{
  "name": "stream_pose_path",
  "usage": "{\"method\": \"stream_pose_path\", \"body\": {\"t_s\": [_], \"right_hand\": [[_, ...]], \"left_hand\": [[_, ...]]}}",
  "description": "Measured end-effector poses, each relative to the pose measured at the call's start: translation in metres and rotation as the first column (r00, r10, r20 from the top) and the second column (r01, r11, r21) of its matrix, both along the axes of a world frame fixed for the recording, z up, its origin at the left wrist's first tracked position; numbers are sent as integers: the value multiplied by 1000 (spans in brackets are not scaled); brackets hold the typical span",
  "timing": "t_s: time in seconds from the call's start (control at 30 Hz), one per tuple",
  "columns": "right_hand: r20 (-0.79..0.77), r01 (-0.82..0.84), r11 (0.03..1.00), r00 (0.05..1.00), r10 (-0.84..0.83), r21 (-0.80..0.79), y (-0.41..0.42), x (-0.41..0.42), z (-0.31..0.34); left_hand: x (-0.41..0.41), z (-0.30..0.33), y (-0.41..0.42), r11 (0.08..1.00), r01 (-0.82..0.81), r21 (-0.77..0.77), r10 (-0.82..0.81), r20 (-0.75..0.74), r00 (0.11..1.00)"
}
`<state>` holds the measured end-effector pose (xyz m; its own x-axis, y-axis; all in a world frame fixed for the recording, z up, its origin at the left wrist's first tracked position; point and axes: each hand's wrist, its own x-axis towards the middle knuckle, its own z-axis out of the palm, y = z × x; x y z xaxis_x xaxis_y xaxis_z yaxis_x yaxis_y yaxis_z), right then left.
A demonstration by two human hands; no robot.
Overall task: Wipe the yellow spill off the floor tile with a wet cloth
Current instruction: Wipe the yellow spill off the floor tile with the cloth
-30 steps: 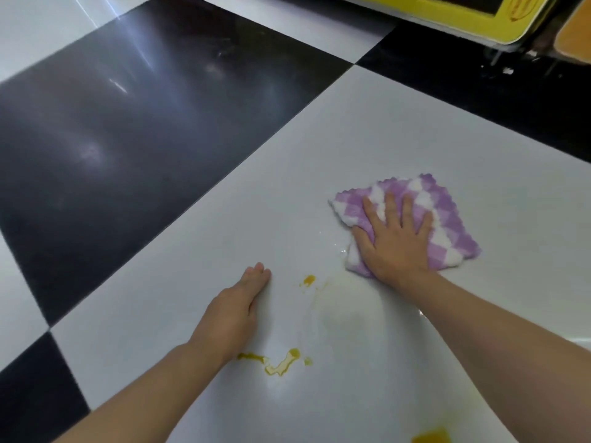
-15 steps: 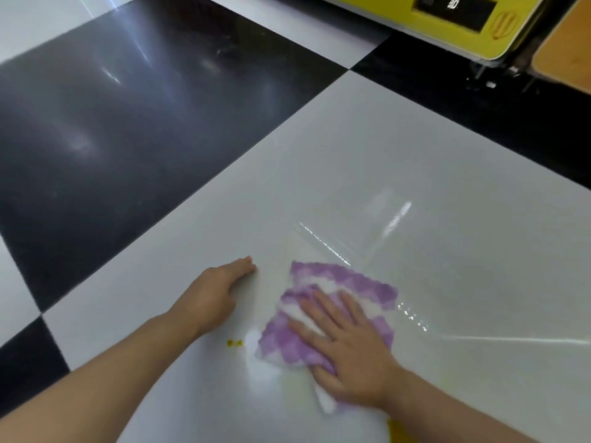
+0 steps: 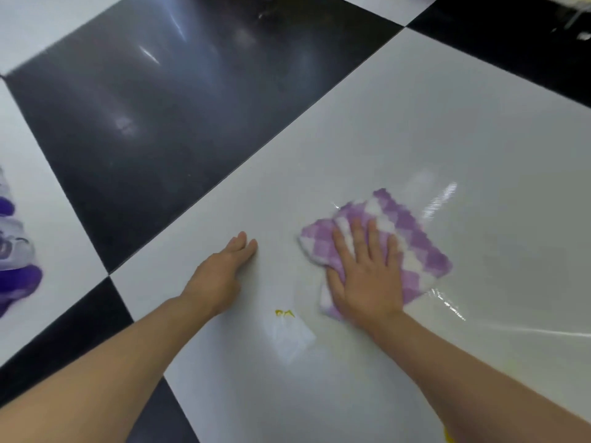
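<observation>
On the glossy white floor tile (image 3: 415,129), my right hand (image 3: 367,276) presses flat, fingers spread, on the purple-and-white checked cloth (image 3: 415,247). Left of it, my left hand (image 3: 220,276) rests open, grasping nothing, beside a small yellow spill remnant (image 3: 284,313).

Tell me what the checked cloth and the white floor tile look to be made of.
Cloth: likely plush microfibre or fleece, with a fuzzy purple-and-white nap and scalloped edge. White floor tile: probably glazed ceramic or porcelain, its glossy surface showing sharp light reflections and wet streaks.
</observation>
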<state>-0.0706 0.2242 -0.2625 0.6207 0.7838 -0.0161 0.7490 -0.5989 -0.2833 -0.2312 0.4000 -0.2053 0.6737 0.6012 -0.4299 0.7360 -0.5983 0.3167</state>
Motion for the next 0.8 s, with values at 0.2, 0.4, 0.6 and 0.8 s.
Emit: {"method": "stream_pose_path", "body": {"t_s": [0.2, 0.4, 0.6, 0.8], "right_hand": [[-50, -542, 840, 840, 541, -29, -14, -114, 3], [-54, -453, 891, 890, 452, -10, -48, -78, 3], [-213, -294, 954, 937, 276, -58, -36, -49, 20], [-572, 251, 928, 819, -50, 277, -83, 14, 60]], "left_hand": [[2, 2, 4, 999, 37, -23, -37, 25, 999], [-8, -1, -25, 994, -99, 50, 97, 39, 994], [6, 20, -99, 963, -266, 45, 227, 395, 890], [58, -14, -192, 994, -91, -60, 107, 366, 924]]}}
